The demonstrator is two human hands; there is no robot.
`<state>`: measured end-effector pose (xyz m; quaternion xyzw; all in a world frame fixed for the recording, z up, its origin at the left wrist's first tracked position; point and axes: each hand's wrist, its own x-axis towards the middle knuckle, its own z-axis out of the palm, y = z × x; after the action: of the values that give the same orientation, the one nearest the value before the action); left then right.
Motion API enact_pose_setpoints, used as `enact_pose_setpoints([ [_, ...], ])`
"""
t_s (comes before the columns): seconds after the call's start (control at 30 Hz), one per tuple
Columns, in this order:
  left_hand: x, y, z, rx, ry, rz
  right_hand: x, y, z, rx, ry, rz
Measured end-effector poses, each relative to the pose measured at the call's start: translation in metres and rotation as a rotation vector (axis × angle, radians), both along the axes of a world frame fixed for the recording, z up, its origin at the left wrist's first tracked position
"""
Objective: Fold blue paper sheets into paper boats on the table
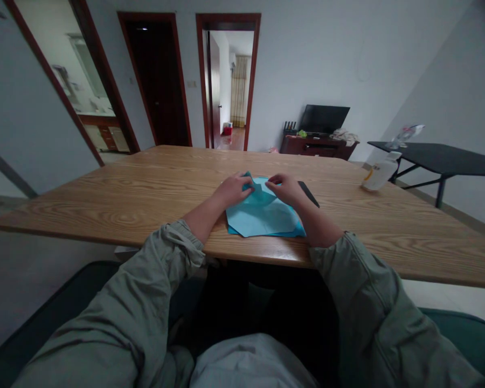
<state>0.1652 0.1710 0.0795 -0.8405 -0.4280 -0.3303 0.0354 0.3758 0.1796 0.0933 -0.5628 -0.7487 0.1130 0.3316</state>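
Light blue paper (pixel 262 216) lies on the wooden table in front of me, with a darker blue sheet (pixel 297 233) showing under its near edge. The far part of the light paper is lifted and partly folded. At its left side my left hand (pixel 235 189) is closed on the raised paper edge, thumb against fingers. My right hand (pixel 285 188) pinches the folded part from the right. The fingertips hide some of the fold. A flat dark object (pixel 308 193) sticks out beyond my right hand; its kind is hard to tell.
On the wooden table (pixel 145 188), a white plastic bottle (pixel 382 172) stands at the right. Beyond it is a black folding table (pixel 448 156) with a clear plastic item on top. A low cabinet (pixel 319 145) with a television (pixel 325 118) stands by the far wall.
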Motion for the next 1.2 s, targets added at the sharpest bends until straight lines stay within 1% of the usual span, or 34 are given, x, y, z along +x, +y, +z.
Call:
enact_pose_setpoints([
  [0.07,-0.004,0.005,-0.003,-0.006,-0.082,0.115,-0.002,-0.012,0.006,0.246,-0.024,-0.029],
  [0.1,-0.006,0.007,-0.004,-0.016,-0.117,0.166,-0.005,-0.019,0.008,0.344,-0.07,0.004],
  [0.13,-0.008,0.009,-0.005,-0.031,-0.144,0.208,-0.01,-0.027,0.009,0.409,-0.143,0.069],
  [0.2,-0.011,0.012,-0.007,-0.071,-0.171,0.257,-0.022,-0.039,0.007,0.457,-0.32,0.223],
  [0.23,-0.011,0.013,-0.008,-0.091,-0.176,0.272,-0.028,-0.043,0.005,0.461,-0.398,0.275],
  [0.3,-0.01,0.013,-0.008,-0.124,-0.176,0.292,-0.037,-0.046,-0.001,0.456,-0.519,0.331],
  [0.4,-0.008,0.012,-0.008,-0.191,-0.153,0.306,-0.042,-0.042,-0.007,0.435,-0.621,0.325],
  [0.53,-0.008,0.014,-0.012,-0.263,-0.068,0.273,-0.037,-0.036,-0.011,0.402,-0.702,0.308],
  [0.73,-0.012,0.016,-0.014,-0.276,0.026,0.201,-0.038,-0.036,-0.012,0.387,-0.769,0.332],
  [0.93,-0.012,0.018,-0.015,-0.302,0.071,0.183,-0.041,-0.035,-0.01,0.267,-0.846,0.335],
  [1.07,-0.012,0.018,-0.016,-0.311,0.067,0.178,-0.04,-0.033,-0.01,0.229,-0.816,0.325],
  [1.2,-0.011,0.016,-0.014,-0.303,0.074,0.167,-0.039,-0.031,-0.012,0.241,-0.768,0.302],
])
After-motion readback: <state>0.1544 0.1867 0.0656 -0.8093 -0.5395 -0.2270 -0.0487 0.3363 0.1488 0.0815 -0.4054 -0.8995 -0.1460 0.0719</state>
